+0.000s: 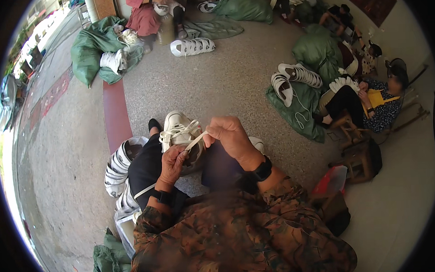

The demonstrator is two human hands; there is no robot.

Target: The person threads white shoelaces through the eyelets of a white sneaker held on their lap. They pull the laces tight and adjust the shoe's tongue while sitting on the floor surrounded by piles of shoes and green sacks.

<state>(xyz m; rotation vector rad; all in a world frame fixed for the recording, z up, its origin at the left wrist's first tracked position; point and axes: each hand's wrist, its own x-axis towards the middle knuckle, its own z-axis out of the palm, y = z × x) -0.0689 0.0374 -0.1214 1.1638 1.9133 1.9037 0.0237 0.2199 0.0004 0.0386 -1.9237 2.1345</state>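
A cream-white sneaker (175,120) rests in front of me between my knees, its toe pointing away. Loops of cream lace lie across its upper. My left hand (171,166) pinches a flat shoelace (195,141) just at the shoe's near end. Farther right and a little higher, my right hand (230,137) grips the same lace between thumb and fingers. The stretch of lace between both hands is taut and slanted. Part of the shoe's opening is hidden behind my left hand.
Nested white shoes (117,171) stand by my left leg. A green sack (110,258) lies at lower left. Another row of white shoes (192,46) is on the floor ahead. To the right, a person (382,99) sits beside green cloth (300,116) and a wooden stool (359,162).
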